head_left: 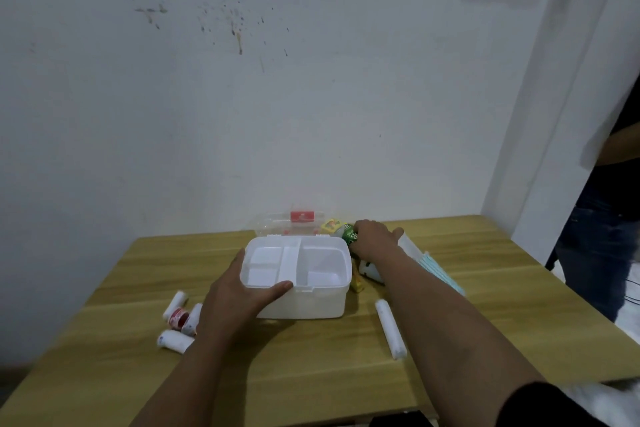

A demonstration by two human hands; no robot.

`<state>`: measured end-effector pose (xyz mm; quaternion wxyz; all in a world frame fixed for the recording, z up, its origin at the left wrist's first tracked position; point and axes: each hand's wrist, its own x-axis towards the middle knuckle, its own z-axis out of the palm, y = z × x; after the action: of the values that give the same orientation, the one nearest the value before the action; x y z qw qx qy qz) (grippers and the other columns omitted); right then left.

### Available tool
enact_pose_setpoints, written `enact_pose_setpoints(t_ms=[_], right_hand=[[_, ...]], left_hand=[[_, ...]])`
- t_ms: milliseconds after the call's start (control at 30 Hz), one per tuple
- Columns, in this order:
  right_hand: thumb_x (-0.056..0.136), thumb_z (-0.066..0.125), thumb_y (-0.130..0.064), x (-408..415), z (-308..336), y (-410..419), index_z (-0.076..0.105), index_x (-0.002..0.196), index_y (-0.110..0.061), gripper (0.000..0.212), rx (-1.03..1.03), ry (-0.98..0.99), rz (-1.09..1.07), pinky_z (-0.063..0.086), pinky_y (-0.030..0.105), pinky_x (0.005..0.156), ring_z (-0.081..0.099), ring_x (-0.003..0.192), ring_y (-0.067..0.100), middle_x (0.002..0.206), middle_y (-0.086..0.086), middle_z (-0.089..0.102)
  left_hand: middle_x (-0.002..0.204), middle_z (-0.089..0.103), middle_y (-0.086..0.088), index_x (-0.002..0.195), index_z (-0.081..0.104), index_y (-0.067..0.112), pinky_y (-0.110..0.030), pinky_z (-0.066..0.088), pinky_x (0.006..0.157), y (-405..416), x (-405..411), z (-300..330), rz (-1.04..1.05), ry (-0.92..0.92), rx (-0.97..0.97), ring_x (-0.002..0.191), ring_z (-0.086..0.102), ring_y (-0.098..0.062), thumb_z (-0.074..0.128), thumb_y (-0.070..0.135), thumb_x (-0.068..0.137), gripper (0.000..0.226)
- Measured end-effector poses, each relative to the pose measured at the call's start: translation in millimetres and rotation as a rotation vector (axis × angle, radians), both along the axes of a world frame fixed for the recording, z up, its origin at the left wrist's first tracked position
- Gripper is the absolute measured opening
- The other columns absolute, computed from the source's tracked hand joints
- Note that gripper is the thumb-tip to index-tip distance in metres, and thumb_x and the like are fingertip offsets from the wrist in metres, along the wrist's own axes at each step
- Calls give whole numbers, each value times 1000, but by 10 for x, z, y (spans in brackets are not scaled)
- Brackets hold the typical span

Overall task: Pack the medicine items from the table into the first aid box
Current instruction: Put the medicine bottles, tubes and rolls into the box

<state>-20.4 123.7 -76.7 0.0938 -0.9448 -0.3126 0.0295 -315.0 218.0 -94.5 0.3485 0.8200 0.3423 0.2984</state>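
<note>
The white first aid box (322,302) stands open in the middle of the wooden table, a white divided tray (273,262) in its top. Its clear lid with a red latch (302,217) leans back toward the wall. My left hand (239,291) grips the box's front left corner, thumb over the rim. My right hand (372,239) reaches past the box's far right corner and closes on a green and white packet (349,235). A yellow packet (330,226) lies beside it. White bandage rolls (176,340) and a red-labelled roll (178,317) lie left of the box.
A long white roll (389,328) lies right of the box. Blue face masks (438,270) and a clear sleeve sit under my right forearm. A small yellow item (356,286) and a white item (369,269) touch the box's right side. A person (602,218) stands at the far right.
</note>
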Motion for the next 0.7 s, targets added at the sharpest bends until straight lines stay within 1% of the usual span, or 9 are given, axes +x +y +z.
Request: enact_pose_setpoints(t_ms=[67, 133, 267, 367, 433, 467, 567, 633, 700], right_hand=[[74, 54, -14, -11, 132, -24, 59, 105, -25, 34, 25, 10, -14, 29, 55, 101, 57, 108, 28, 105, 1, 61], [77, 55, -13, -8, 284, -81, 59, 112, -23, 36, 36, -4, -37, 29, 54, 105, 55, 113, 29, 113, 4, 58], [86, 56, -14, -12, 601, -246, 55, 116, -17, 30, 36, -48, -73, 32, 51, 104, 50, 118, 31, 120, 8, 52], [86, 59, -14, 55, 819, -326, 59, 115, -11, 29, 136, -13, -77, 44, 45, 98, 55, 115, 34, 117, 11, 55], [83, 65, -13, 82, 992, -378, 68, 111, -6, 29, 218, 36, -4, 55, 40, 90, 64, 107, 33, 111, 14, 65], [83, 69, -12, 78, 1093, -409, 72, 112, -4, 30, 237, 69, 45, 58, 38, 85, 66, 103, 32, 110, 15, 69], [78, 84, -13, -6, 1357, -509, 78, 112, -8, 35, 242, 227, 183, 57, 37, 73, 65, 93, 28, 110, 13, 71], [76, 87, -15, -97, 1479, -558, 79, 110, -15, 35, 177, 281, 250, 62, 40, 80, 65, 102, 27, 114, 8, 71], [73, 88, -16, -193, 1538, -569, 79, 111, -17, 38, 76, 273, 301, 62, 44, 86, 65, 108, 25, 115, 3, 70]], left_hand=[[138, 58, 9, 146, 39, 39, -37, 52, 89, 1, 11, -12, 4, 8, -8, 115, 52, -12, 75, 82, 55, 107], [138, 58, 8, 146, 38, 40, -38, 53, 88, -5, 21, -29, 9, 7, -6, 119, 55, -18, 70, 89, 50, 112], [141, 58, 4, 147, 38, 37, -42, 53, 91, -30, 51, -26, 16, -9, -13, 123, 56, -23, 76, 80, 55, 108], [143, 57, 1, 149, 37, 36, -48, 54, 94, -33, 73, -24, 20, -1, -30, 124, 56, -27, 76, 82, 53, 113], [143, 57, -1, 149, 36, 34, -49, 54, 94, -41, 86, -19, 13, 8, -42, 124, 56, -28, 76, 81, 53, 114], [143, 57, -1, 149, 36, 34, -49, 54, 94, -46, 92, -10, 13, 15, -46, 124, 56, -28, 76, 81, 53, 114], [140, 59, -1, 148, 39, 34, -45, 56, 87, -48, 111, 21, 16, 31, -39, 120, 58, -28, 75, 85, 51, 115], [138, 61, -1, 147, 40, 34, -42, 55, 82, -42, 116, 30, 8, 40, -50, 116, 59, -27, 73, 88, 49, 117], [135, 62, 0, 146, 40, 34, -41, 54, 79, -22, 122, 27, 12, 54, -52, 113, 60, -27, 70, 92, 45, 121]])
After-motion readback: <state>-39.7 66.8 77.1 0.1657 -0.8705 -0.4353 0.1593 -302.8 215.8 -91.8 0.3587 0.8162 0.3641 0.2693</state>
